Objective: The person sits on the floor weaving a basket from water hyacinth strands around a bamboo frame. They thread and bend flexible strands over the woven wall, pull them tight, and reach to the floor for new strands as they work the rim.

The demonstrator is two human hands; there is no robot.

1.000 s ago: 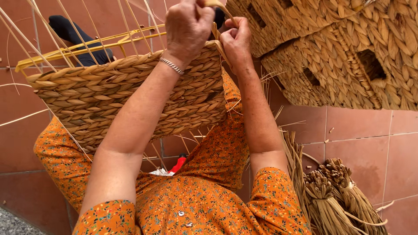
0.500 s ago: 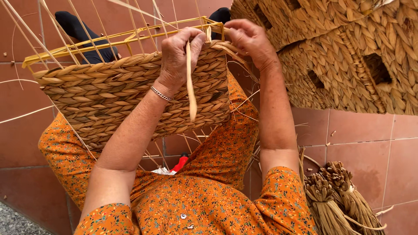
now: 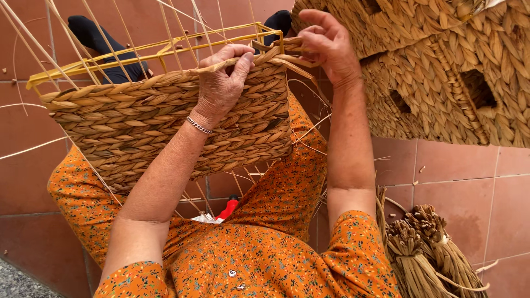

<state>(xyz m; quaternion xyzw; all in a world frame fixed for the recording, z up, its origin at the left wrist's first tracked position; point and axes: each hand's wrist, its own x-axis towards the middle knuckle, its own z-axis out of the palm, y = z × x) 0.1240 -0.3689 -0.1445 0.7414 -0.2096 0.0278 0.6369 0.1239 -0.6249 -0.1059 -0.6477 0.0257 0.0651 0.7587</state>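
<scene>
A half-woven straw basket [image 3: 127, 132] rests on my lap, built around a yellow wire frame [image 3: 149, 49] with thin upright reeds sticking up. My left hand [image 3: 223, 80] grips the top edge of the woven wall, fingers curled over the rim. At the basket's right corner, my right hand [image 3: 328, 41] pinches a flat straw strand [image 3: 287, 55] that runs along the rim. A thin bracelet sits on my left wrist.
Finished woven baskets [image 3: 441, 72] are stacked at the right. Tied bundles of dry straw [image 3: 425, 254] lie on the red tile floor at the lower right. A red-handled tool [image 3: 227, 208] lies on the floor between my legs. My dark-socked feet show beyond the frame.
The loose strand that hung down over the basket wall has been pulled up and laid along the rim. My right hand has shifted to the right corner. My left hand stays on the top edge.
</scene>
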